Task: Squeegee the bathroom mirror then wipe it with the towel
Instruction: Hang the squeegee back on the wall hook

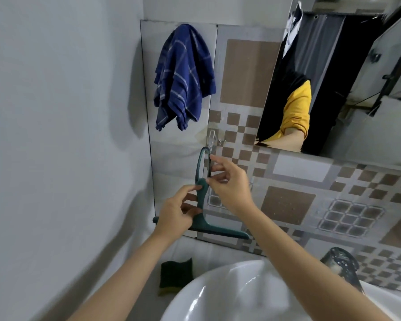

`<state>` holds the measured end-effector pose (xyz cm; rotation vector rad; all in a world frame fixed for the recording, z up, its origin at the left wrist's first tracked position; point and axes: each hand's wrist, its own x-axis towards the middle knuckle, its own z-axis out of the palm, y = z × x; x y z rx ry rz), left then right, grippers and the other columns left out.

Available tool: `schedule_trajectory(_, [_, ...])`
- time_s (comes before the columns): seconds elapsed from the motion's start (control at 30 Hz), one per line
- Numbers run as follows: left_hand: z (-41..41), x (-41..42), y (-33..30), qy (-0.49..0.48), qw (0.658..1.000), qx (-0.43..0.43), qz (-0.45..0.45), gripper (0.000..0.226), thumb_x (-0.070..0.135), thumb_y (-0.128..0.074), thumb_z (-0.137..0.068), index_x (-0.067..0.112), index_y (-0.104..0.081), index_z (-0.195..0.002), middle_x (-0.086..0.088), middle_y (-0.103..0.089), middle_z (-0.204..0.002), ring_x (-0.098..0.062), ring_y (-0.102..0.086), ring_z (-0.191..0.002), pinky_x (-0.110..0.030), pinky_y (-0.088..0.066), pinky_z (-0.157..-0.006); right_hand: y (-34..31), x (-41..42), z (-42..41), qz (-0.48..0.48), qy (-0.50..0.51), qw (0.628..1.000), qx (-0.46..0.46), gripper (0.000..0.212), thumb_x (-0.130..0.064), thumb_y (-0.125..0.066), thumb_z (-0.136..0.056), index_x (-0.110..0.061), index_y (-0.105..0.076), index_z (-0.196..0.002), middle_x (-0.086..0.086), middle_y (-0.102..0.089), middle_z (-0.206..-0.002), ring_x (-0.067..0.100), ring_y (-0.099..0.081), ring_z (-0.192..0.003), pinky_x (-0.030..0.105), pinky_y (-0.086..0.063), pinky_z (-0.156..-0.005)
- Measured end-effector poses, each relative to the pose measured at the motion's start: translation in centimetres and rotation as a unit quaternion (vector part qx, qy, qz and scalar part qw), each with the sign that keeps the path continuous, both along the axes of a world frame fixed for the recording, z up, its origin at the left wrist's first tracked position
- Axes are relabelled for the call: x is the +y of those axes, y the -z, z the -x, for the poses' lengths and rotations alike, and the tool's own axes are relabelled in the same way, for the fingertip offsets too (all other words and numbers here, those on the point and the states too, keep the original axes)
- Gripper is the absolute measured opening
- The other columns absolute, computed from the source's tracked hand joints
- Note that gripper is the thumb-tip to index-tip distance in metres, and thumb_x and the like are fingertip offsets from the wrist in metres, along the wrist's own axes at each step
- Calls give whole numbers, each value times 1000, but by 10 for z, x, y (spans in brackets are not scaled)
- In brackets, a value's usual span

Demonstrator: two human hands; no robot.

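Note:
A dark green squeegee (200,200) stands upright against the tiled wall, its looped handle top just below a clear wall hook (212,137). My left hand (177,214) grips its lower stem above the blade. My right hand (229,181) pinches the upper handle loop with fingertips. A blue checked towel (184,77) hangs on the wall above left. The mirror (357,89) is at the upper right and reflects a person in a yellow sleeve.
A white sink basin (218,295) lies below my arms, with a chrome tap (340,262) at its right. A dark green sponge (176,274) rests on the ledge left of the basin. A plain grey wall closes in on the left.

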<state>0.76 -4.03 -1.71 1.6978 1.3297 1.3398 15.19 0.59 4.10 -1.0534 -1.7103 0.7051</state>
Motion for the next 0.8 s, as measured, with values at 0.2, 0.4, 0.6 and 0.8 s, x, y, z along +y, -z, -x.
schedule_trajectory(0.2, [-5, 2, 1, -1, 1000, 15, -28, 54, -6, -63, -80, 35, -50, -112, 19, -60, -100, 2, -62, -92, -21, -57, -74, 5, -2, -4, -21, 0, 1000, 7, 54, 5, -67, -84, -20, -56, -130, -7, -63, -99, 11, -65, -81, 24, -59, -73])
schedule_trajectory(0.4, [-2, 11, 2, 0, 999, 40, -15, 53, -2, -64, -81, 32, -51, -120, 15, -61, -96, -8, -67, -81, -31, -60, -70, 6, 6, -5, 0, 8, 1000, 14, 54, 5, -66, -85, -17, -54, -132, -7, -61, -96, 10, -64, -79, 26, -60, -74])
schedule_trajectory(0.6, [-2, 8, 4, 7, 999, 32, -3, 56, -3, -62, -83, 34, -49, -123, 16, -59, -103, -2, -65, -84, -28, -59, -70, 12, 6, -5, 15, 6, 1000, 12, 53, 5, -64, -86, -18, -53, -133, -5, -61, -97, 9, -62, -82, 20, -57, -73])
schedule_trajectory(0.8, [1, 2, -15, -13, 999, 31, -38, 51, 4, -67, -81, 27, -52, -124, 7, -59, -115, -10, -59, -108, -26, -52, -91, -5, -2, -9, -3, 37, 999, -5, 42, -5, -66, -88, -16, -58, -128, -1, -64, -115, 10, -62, -93, 21, -57, -76])
